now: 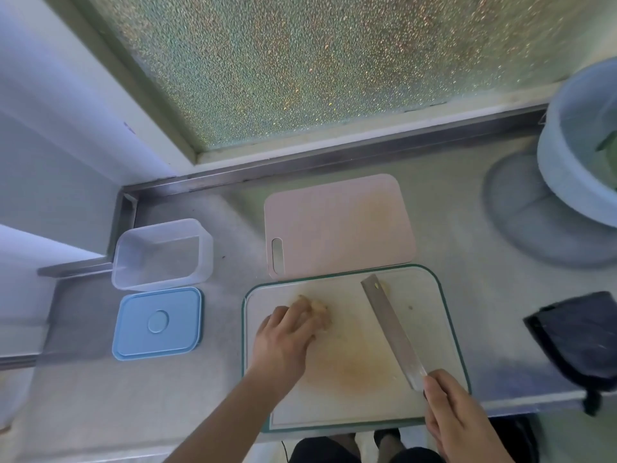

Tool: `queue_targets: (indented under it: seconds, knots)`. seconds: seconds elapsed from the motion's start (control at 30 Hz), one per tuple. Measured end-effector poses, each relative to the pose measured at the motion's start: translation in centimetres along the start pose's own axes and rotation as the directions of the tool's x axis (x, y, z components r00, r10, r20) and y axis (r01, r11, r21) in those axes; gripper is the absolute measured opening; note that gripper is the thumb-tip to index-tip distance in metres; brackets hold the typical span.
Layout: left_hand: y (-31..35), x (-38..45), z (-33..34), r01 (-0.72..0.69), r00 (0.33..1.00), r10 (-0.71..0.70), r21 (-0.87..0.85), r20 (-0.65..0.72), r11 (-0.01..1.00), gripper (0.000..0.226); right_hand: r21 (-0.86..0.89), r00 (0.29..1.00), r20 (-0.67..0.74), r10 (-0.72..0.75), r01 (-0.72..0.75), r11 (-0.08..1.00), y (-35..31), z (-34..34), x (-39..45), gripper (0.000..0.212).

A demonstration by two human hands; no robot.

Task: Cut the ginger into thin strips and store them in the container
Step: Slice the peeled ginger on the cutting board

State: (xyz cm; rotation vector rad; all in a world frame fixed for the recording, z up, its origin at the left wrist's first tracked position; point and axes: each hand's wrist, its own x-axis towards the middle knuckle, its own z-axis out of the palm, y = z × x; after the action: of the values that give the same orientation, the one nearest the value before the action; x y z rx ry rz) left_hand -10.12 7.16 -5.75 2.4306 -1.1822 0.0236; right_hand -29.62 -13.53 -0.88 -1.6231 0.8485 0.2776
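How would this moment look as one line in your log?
left hand: holds ginger on board | right hand: grips knife | container: open, empty

One head-worn wide-angle view looks steeply down and forward from close above the desk (467,295), toward a frosted window (317,61).

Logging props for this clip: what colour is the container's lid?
Light blue; the lid shows clearly in the head view, beside the container.

Counted items: two cutting boards (340,225), one knife (390,325), one container (160,255), one lid (157,324), one bowl (581,145).
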Motion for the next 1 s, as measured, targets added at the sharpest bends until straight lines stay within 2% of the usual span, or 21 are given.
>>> queue_targets:
  seconds: [0.1,0.23,0.37,0.5,0.63,0.73,0.8,0.87,0.93,1.0]
  knots:
    - [0.1,0.2,-0.5,0.002,0.999,-0.005,0.069,0.040,0.998,0.044,0.069,0.998,-0.060,-0.031,0.035,0.997,-0.6,-0.2,-0.2,0.026]
    - [2.1,1.7,0.0,0.012,1.000,-0.010,0.093,-0.019,0.996,0.037,0.215,0.980,-0.197,-0.001,0.044,0.976,-0.8,-1.6,0.0,0.025]
    - [5.7,5.9,3.1,0.023,0.998,-0.030,0.132,0.053,0.991,0.044,0.263,0.946,-0.324,0.002,0.088,0.961,-1.3,-2.8,0.2,0.043]
    - [7.0,8.5,5.1,0.076,0.984,-0.098,0.145,0.149,0.987,0.048,0.207,0.927,-0.372,-0.034,0.118,0.971,-1.1,-3.6,0.7,0.025]
    - [6.9,8.8,5.4,0.138,0.960,-0.145,0.048,0.241,0.989,0.044,0.153,0.920,-0.384,-0.085,0.153,0.976,-0.5,-3.6,0.9,0.022]
    - [6.8,9.9,5.1,0.260,0.942,-0.199,-0.212,0.271,0.942,0.033,0.160,0.919,-0.384,-0.089,0.162,0.974,-0.2,-3.2,1.0,0.026]
    - [6.6,11.8,4.3,0.364,0.928,-0.303,-0.359,0.217,0.859,0.032,0.172,0.914,-0.398,-0.081,0.161,0.972,0.0,-3.0,1.2,0.025]
    - [5.4,14.5,3.9,0.343,0.934,-0.353,-0.420,0.055,0.840,0.033,0.181,0.921,-0.379,-0.088,0.167,0.969,0.1,-2.6,1.5,0.031]
    - [4.1,17.2,4.0,0.287,0.947,-0.320,-0.367,-0.030,0.885,0.033,0.228,0.910,-0.409,-0.065,0.171,0.958,0.1,-2.3,1.5,0.050]
    - [2.8,19.3,4.9,0.218,0.970,-0.239,-0.271,-0.044,0.938,0.032,0.185,0.909,-0.412,-0.058,0.146,0.972,0.2,-2.1,1.8,0.051]
